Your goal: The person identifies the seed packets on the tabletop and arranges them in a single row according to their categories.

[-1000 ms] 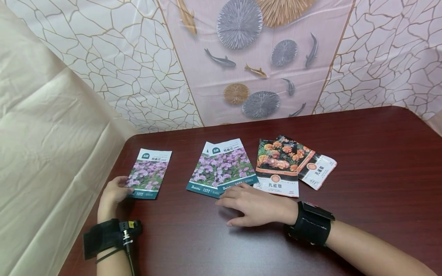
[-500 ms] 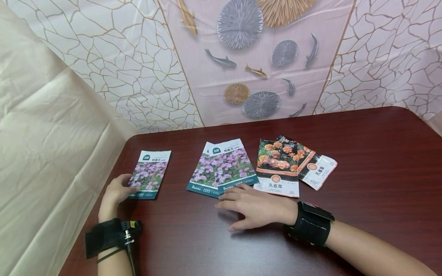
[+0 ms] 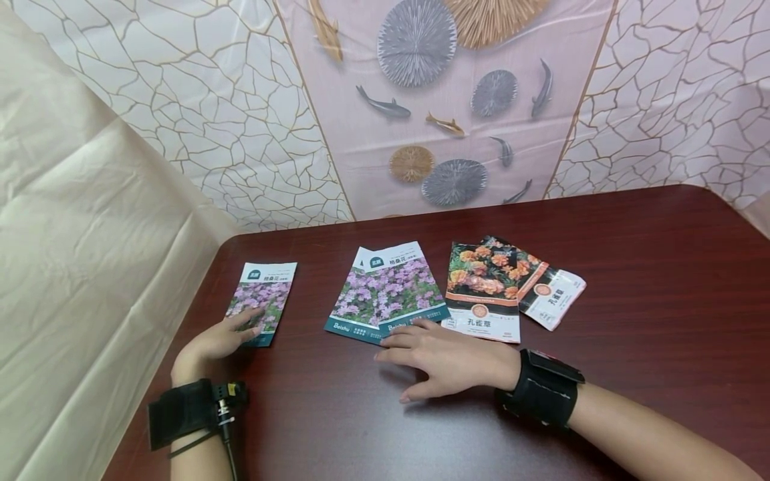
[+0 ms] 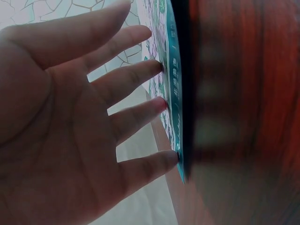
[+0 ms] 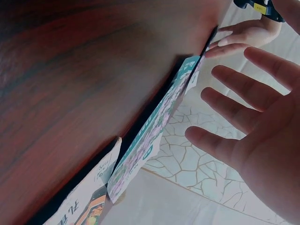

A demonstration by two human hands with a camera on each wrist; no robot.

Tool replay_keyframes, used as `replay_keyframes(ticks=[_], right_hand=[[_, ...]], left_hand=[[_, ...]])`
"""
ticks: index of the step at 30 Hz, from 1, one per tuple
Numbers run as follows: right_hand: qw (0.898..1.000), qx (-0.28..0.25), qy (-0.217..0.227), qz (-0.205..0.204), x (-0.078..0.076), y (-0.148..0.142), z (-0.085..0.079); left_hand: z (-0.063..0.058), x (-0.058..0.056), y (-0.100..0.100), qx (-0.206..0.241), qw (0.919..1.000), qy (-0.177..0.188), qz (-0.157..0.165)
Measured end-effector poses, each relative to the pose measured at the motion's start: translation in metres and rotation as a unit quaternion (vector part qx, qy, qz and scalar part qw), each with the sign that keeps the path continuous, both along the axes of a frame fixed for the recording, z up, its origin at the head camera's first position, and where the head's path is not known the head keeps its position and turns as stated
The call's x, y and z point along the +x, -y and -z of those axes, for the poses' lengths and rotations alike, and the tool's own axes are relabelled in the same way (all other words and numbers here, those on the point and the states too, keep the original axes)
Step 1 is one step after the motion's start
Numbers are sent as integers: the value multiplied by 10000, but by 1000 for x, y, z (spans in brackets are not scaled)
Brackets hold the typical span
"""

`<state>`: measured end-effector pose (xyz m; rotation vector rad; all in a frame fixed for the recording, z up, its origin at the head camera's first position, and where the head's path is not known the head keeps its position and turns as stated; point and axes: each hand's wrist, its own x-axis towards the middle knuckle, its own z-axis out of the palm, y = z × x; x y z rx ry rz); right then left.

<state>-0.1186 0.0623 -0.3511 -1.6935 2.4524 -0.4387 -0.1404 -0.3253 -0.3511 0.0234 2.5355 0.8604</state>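
At the table's left lies one seed packet (image 3: 271, 290) printed with purple flowers. My left hand (image 3: 219, 337) spreads over its lower left part; in the left wrist view the straight fingertips (image 4: 159, 104) meet the packet's teal lower edge (image 4: 175, 93). Two more purple-flower seed packets (image 3: 397, 287) overlap in the middle of the table. Just in front of their bottom edge is my right hand (image 3: 445, 357), palm down with fingers extended; the right wrist view shows its spread fingers (image 5: 234, 108) holding nothing. Beside them, two orange marigold seed packets (image 3: 481, 284) overlap each other.
All the packets lie on a dark red wooden table (image 3: 337, 414). Behind it hangs a patterned cloth (image 3: 373, 167) with fish and round motifs, and a cream cloth (image 3: 90, 267) drapes along the left side. Black bands (image 3: 541, 389) circle both wrists.
My left hand has moved from the left packet's side edge to over its lower part, its fingers now spread across it. That packet has shifted very slightly; my right hand has barely moved.
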Motion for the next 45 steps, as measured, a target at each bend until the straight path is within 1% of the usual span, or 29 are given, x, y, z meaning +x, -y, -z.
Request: replay_keyframes(ticks=[5, 10, 13, 18, 21, 25, 30, 32, 39, 45], right_hand=[[10000, -84, -32, 34, -2, -4, 0], [9997, -193, 17, 150, -3, -8, -1], [9995, -228, 42, 231, -3, -11, -2], [9992, -249, -141, 295, -5, -13, -4], [9988, -251, -155, 386, -5, -15, -5], [9983, -264, -169, 500, -7, -19, -8], [9973, -287, -209, 639, -9, -23, -12], [9969, -309, -225, 690, -9, -24, -13], [9953, -415, -297, 828, -11, -26, -15], [9946, -509, -286, 859, -12, -25, -15]], left_hand=[[0, 0, 0, 14, 10000, 71, -37], [0, -1, 0, -168, 9997, 117, -120], [-1, -2, -2, -248, 9996, 59, -141], [-2, -1, -3, -284, 9994, -166, -69], [-3, -2, -4, -357, 9989, -284, -47], [-7, -3, -6, -528, 9978, -399, -49], [-12, -3, -13, -768, 9950, -642, -38], [-14, -3, -16, -780, 9939, -778, -24], [-19, -7, -32, -789, 9895, -1200, -148], [-22, -9, -56, -473, 9868, -1536, -177]])
